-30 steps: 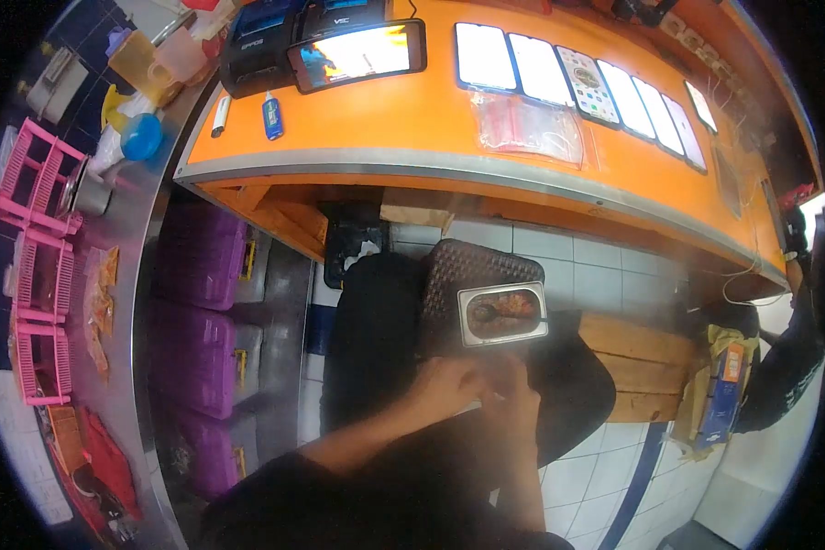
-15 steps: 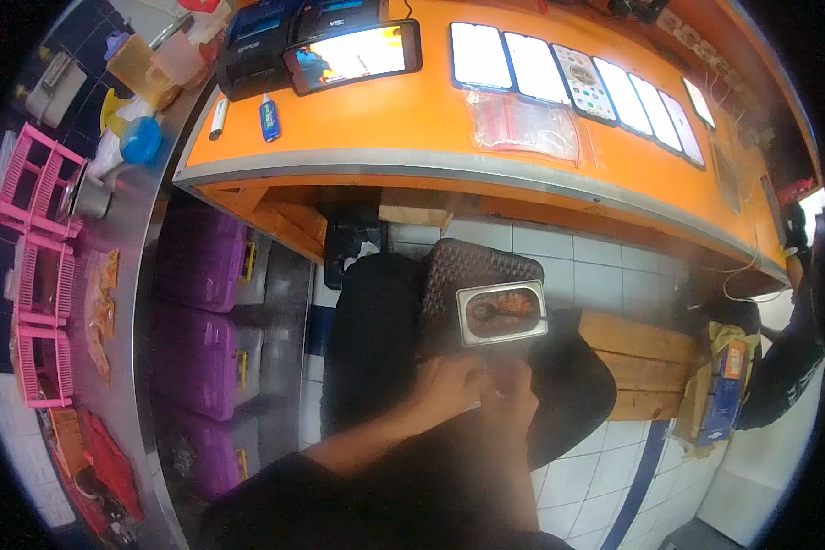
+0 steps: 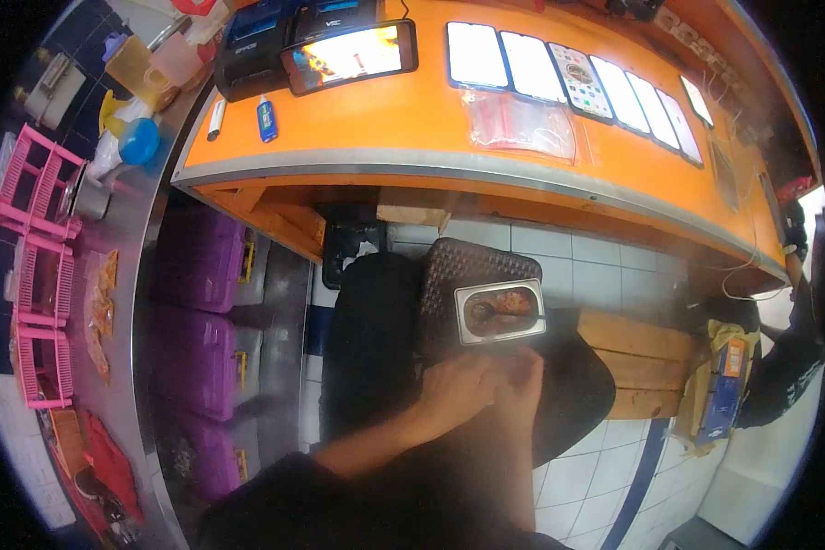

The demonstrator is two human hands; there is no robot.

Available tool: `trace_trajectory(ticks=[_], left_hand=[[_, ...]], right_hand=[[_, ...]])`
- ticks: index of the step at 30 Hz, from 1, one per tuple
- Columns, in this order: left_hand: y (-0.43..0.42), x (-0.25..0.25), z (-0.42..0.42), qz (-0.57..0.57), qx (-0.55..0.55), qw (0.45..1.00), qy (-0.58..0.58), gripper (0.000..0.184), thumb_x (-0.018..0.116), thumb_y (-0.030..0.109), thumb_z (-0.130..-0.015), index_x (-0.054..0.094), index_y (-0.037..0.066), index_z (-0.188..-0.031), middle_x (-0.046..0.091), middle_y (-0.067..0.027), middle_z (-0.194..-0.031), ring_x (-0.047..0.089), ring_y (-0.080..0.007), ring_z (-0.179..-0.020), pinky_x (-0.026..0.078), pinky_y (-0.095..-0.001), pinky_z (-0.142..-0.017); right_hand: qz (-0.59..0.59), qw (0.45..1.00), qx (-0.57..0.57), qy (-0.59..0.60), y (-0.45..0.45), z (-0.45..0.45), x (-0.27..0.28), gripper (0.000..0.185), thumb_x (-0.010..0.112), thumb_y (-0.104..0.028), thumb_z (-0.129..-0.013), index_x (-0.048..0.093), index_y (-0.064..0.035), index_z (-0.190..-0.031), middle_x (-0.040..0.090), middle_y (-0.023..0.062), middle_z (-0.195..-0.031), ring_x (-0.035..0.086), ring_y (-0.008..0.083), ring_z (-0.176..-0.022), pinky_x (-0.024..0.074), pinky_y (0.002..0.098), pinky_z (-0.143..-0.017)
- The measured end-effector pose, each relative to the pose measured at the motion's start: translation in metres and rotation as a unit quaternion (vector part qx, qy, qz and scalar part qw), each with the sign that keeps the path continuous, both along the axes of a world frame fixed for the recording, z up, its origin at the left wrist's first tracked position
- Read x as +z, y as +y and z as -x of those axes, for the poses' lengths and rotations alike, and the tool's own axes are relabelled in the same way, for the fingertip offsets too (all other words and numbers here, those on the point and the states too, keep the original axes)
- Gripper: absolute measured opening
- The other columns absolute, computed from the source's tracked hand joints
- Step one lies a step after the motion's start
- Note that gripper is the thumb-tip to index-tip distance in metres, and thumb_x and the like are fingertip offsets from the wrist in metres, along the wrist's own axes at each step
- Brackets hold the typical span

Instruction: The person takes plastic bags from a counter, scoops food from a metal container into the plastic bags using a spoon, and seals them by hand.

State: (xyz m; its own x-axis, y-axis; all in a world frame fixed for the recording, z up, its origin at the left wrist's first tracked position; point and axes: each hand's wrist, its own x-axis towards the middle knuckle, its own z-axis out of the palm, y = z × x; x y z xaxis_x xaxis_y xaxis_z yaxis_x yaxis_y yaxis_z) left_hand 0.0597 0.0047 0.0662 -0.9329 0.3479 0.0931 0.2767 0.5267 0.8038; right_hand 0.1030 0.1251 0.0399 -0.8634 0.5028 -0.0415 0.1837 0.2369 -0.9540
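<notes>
My left hand point(image 3: 458, 387) and my right hand point(image 3: 519, 378) meet above my lap, fingers curled and pressed together. Whatever is between them is hidden by the fingers and by blur. Just beyond the fingertips sits a small rectangular metal pan point(image 3: 464, 316), holding a reddish-brown filling and a dark spoon point(image 3: 513, 319). A brown woven-textured stool or basket top point(image 3: 481, 261) lies under the pan. Dark trouser legs point(image 3: 376, 321) flank it on both sides.
Ahead, an orange counter point(image 3: 385, 128) carries several lit phones point(image 3: 532, 66), a propped phone point(image 3: 353, 57), a plastic packet point(image 3: 522, 126), a marker point(image 3: 216, 119) and a blue tube point(image 3: 266, 119). Purple bins point(image 3: 192, 357) and pink racks point(image 3: 46, 284) stand left; a wooden bench point(image 3: 637, 367), right.
Both hands have shifted slightly, staying together, with the right hand nearer the pan. The spoon lies differently in the pan. The propped phone's picture has changed.
</notes>
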Motion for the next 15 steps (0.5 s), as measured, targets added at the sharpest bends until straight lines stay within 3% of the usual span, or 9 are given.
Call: trace_trajectory(ticks=[2,3,4,5,7,8,10,13,15], left_hand=[[0.0,0.002,-0.001,-0.025,-0.007,0.999,0.032,0.016,0.06,0.018,-0.082,0.059,0.004,-0.076,0.061,-0.014,-0.073,0.062,-0.0336,-0.064,0.048,-0.0445,-0.054],[0.002,0.007,-0.002,-0.012,-0.012,0.999,0.046,0.015,0.06,0.018,-0.083,0.06,0.004,-0.078,0.061,-0.0134,-0.073,0.062,-0.0336,-0.064,0.048,-0.0444,-0.055],[0.003,0.01,-0.002,0.001,-0.018,0.998,0.061,0.014,0.06,0.018,-0.083,0.06,0.004,-0.079,0.06,-0.0127,-0.073,0.061,-0.0336,-0.064,0.049,-0.0444,-0.055],[0.002,0.006,-0.002,0.003,-0.02,0.998,0.061,0.014,0.06,0.018,-0.083,0.06,0.004,-0.079,0.06,-0.0127,-0.073,0.061,-0.0336,-0.064,0.049,-0.0444,-0.055],[-0.001,-0.003,-0.002,0.052,0.008,0.998,0.026,0.016,0.06,0.02,-0.083,0.06,0.004,-0.081,0.06,-0.0118,-0.073,0.062,-0.0327,-0.065,0.05,-0.0432,-0.057],[0.0,-0.006,-0.003,0.053,0.006,0.998,0.026,0.016,0.06,0.02,-0.083,0.06,0.004,-0.081,0.06,-0.0118,-0.073,0.062,-0.0327,-0.065,0.05,-0.0432,-0.057],[0.002,-0.005,0.0,0.04,0.084,0.995,0.027,0.016,0.062,0.021,-0.084,0.061,0.005,-0.083,0.061,-0.0116,-0.075,0.062,-0.0324,-0.067,0.05,-0.0422,-0.059],[0.0,-0.006,0.008,0.028,0.086,0.988,0.127,0.015,0.062,0.02,-0.087,0.063,0.005,-0.086,0.063,-0.0121,-0.078,0.064,-0.0318,-0.072,0.052,-0.0405,-0.062],[-0.004,-0.01,0.008,0.032,0.06,0.99,0.125,0.013,0.063,0.018,-0.087,0.064,0.005,-0.088,0.064,-0.0129,-0.08,0.064,-0.0319,-0.072,0.052,-0.0395,-0.062]], right_hand=[[0.08,0.997,0.019,-0.014,0.002,-0.003,-0.01,0.024,0.061,-0.002,-0.086,0.053,-0.0029,-0.109,0.064,0.0073,-0.089,0.062,0.0141,-0.071,0.0508,0.0256,-0.058],[0.273,0.96,-0.025,-0.058,0.003,-0.003,-0.013,0.021,0.061,-0.002,-0.087,0.053,-0.0028,-0.107,0.062,0.0049,-0.086,0.06,0.012,-0.069,0.0495,0.0241,-0.056],[0.455,0.882,-0.068,-0.099,0.003,-0.003,-0.013,0.019,0.061,-0.003,-0.088,0.053,-0.0026,-0.105,0.061,0.0025,-0.083,0.059,0.0098,-0.068,0.0482,0.0226,-0.054],[0.457,0.881,-0.07,-0.098,0.001,-0.003,-0.012,0.019,0.061,-0.003,-0.088,0.053,-0.0026,-0.105,0.061,0.0025,-0.083,0.059,0.0098,-0.068,0.0482,0.0226,-0.054],[0.293,0.952,-0.093,-0.01,-0.006,-0.002,-0.005,0.014,0.063,-0.004,-0.089,0.054,-0.0015,-0.099,0.059,0.0019,-0.08,0.056,0.0078,-0.066,0.0481,0.0234,-0.052],[0.294,0.951,-0.095,-0.009,-0.007,-0.002,-0.009,0.014,0.063,-0.004,-0.089,0.054,-0.0015,-0.099,0.059,0.0019,-0.08,0.056,0.0078,-0.066,0.0481,0.0234,-0.052],[0.12,0.988,-0.072,0.064,-0.009,-0.003,-0.02,0.014,0.066,-0.004,-0.087,0.056,-0.0013,-0.096,0.061,0.0036,-0.08,0.055,0.007,-0.064,0.0485,0.0231,-0.053],[0.129,0.988,-0.085,0.025,-0.014,-0.002,-0.014,0.015,0.069,-0.004,-0.085,0.057,-0.0011,-0.094,0.062,0.0046,-0.08,0.057,0.0071,-0.066,0.0501,0.0233,-0.057],[0.095,0.991,-0.088,0.038,-0.019,0.001,-0.001,0.016,0.069,-0.004,-0.085,0.057,-0.0009,-0.095,0.062,0.0046,-0.08,0.058,0.0077,-0.068,0.0507,0.0236,-0.058]])
